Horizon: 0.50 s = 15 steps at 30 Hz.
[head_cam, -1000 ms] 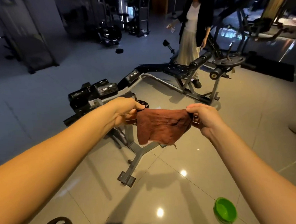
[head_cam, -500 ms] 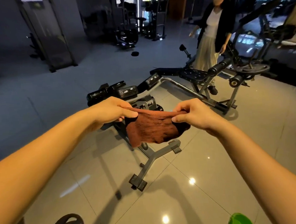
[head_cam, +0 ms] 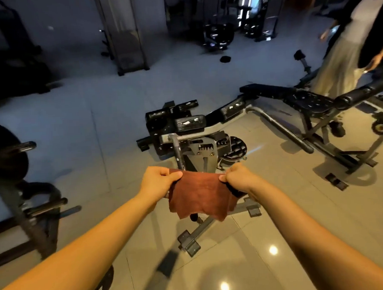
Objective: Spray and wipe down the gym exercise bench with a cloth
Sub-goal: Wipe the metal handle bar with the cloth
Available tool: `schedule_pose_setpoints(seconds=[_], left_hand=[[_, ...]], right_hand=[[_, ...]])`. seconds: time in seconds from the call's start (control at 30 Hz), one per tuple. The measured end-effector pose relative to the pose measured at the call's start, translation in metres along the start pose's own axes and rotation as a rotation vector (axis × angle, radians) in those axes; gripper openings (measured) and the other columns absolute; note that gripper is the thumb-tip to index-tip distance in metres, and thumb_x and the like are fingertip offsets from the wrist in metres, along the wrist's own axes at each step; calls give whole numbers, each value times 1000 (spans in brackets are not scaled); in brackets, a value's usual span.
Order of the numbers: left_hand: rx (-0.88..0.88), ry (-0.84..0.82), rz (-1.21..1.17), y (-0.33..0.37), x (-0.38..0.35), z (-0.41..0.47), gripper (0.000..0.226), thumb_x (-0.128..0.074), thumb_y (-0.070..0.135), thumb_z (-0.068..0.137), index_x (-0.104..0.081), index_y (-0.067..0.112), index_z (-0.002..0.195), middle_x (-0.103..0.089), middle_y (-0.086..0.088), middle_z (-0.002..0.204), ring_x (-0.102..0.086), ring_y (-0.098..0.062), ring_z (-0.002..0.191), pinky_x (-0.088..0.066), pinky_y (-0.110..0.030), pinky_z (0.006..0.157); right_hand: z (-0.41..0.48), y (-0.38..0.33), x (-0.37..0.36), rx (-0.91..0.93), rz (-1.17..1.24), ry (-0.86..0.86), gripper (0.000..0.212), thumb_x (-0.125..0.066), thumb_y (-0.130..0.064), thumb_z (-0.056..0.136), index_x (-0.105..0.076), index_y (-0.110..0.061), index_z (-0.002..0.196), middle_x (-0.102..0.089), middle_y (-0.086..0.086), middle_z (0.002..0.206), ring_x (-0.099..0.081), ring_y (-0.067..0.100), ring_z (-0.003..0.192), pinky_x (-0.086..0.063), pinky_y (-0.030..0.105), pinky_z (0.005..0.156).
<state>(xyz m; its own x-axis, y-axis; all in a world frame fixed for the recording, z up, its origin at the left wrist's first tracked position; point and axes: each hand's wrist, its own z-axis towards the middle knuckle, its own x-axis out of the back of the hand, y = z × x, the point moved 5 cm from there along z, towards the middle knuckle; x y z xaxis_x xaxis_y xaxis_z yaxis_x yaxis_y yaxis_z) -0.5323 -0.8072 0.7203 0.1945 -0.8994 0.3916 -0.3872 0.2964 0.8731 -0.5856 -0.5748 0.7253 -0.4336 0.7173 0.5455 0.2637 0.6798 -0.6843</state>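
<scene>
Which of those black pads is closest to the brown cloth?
The shiny rectangular pad right above the toothed metal bracket, straight ahead of the cloth; the others lie farther back.

Both forearms reach forward; the left hand [head_cam: 159,180] and right hand [head_cam: 238,178], level and apart, each pinch a top corner of the cloth [head_cam: 200,197], fingers apparently curled under.

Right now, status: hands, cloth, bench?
Left hand, right hand: each pinching a top corner of the brown cloth. Cloth hanging spread, not yet on the bench. Person standing by its far end.
</scene>
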Motion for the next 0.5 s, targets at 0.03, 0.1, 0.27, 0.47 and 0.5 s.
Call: schedule_pose_setpoints(seconds=[0.03,0.1,0.27,0.47,0.5], left_hand=[[-25,46,15,4,-8,1,34,-76,25,92,-64,4,67,-64,-12,66,-63,-23,64,-56,-32,52],[-93,130,109,13,-25,0,32,-76,26,91,-68,14,63,-67,-2,60,-65,-21,60,-56,-34,56],[-268,248,267,33,-58,-6,23,-75,32,92,-69,33,69,-61,15,64,-58,-5,65,-44,-27,60],[-351,259,347,42,-73,-7,20,-71,24,95,-77,23,114,-62,11,90,-57,-5,82,-47,-18,72],[-382,250,347,43,-75,-6,25,-70,22,95,-75,23,120,-62,11,95,-58,-6,87,-51,-23,78]], right_hand=[[9,0,-2,-15,59,2,23,-60,-15,101,-56,-8,79,-52,13,78,-49,23,71,-40,35,68],[25,1,-8,-55,182,-11,22,-58,-14,102,-57,-7,81,-60,25,83,-54,25,76,-44,38,71],[42,-5,-20,-105,520,-154,23,-46,-12,107,-66,-1,112,-73,21,102,-71,31,87,-62,46,78],[48,-15,-14,-56,658,-269,33,-41,-19,110,-66,-2,121,-75,21,110,-73,34,104,-58,52,94],[49,-19,-12,-29,694,-294,35,-42,-24,110,-68,-3,121,-75,20,110,-73,34,105,-57,52,96]])
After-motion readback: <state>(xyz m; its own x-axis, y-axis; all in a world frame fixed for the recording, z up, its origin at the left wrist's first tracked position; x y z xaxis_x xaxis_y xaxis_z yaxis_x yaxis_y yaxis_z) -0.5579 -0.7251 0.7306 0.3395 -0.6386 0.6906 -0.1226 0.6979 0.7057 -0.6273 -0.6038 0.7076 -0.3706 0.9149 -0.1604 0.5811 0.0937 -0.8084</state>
